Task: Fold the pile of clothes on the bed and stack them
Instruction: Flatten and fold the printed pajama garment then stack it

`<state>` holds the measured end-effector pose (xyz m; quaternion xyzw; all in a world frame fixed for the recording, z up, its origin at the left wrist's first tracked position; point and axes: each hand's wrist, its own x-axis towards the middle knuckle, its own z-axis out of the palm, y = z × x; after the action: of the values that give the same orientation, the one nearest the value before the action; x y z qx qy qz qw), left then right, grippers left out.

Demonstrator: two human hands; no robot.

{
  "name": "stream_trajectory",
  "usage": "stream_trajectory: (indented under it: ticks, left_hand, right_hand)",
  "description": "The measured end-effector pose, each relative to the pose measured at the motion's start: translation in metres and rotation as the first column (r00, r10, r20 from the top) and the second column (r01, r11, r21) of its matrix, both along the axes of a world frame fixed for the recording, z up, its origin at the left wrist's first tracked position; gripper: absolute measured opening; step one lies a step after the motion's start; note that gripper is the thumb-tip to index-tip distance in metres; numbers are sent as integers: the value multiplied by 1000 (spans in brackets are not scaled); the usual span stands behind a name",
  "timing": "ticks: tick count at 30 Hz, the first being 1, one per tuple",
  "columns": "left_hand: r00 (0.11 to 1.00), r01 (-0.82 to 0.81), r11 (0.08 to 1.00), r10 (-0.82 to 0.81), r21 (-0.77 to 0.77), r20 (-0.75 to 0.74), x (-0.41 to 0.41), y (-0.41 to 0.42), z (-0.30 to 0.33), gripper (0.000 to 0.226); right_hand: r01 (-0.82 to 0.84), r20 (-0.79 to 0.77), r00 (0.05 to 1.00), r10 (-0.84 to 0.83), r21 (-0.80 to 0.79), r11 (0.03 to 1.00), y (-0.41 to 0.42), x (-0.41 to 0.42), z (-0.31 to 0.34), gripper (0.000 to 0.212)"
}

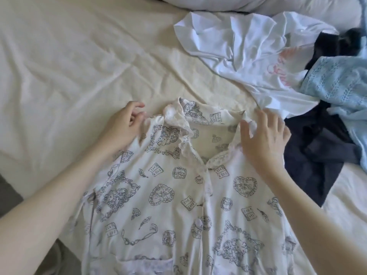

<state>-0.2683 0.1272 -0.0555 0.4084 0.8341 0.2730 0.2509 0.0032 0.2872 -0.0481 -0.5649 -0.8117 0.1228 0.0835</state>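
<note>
A printed shirt is laid face up on the bed, buttoned, collar away from the person. Its left shoulder is touched by the left hand, fingers loosely curled beside the collar; whether cloth is pinched there cannot be told. The right shoulder is pressed by the right hand, fingers spread and nearly straight, nothing gripped.

The step in hand is judged to be the spreading and smoothing of the shirt before any fold. Right of the shirt, the unfolded pile is seen: a white top, a navy garment and a blue one. No folded stack is visible, so the task seems barely begun.

Next, the collar probably needs flattening, then each side and sleeve must be brought in toward the button line.
</note>
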Motion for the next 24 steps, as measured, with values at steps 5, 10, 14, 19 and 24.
stream_trajectory:
  ticks: [5,10,14,19,24]
  left_hand:
    - [978,-204,964,207,-171,-2,-36,-91,12,16]
    - [976,-109,904,176,-412,128,-42,-144,15,19]
    - [917,-228,944,291,-240,272,-56,-155,23,27]
    - [954,-299,954,300,31,-17,-80,-134,43,14]
    - [926,-349,935,354,-57,132,-92,-139,40,21]
  right_hand:
    - [-340,-35,940,339,1,941,-87,-44,8,47]
    - [-631,21,766,642,-161,759,-165,-85,-10,51]
    - [-568,50,792,609,-305,764,-171,-90,-39,58]
    - [-558,132,785,605,-275,783,-173,-92,-53,59]
    - [-544,207,777,595,-257,799,-174,-92,-58,62]
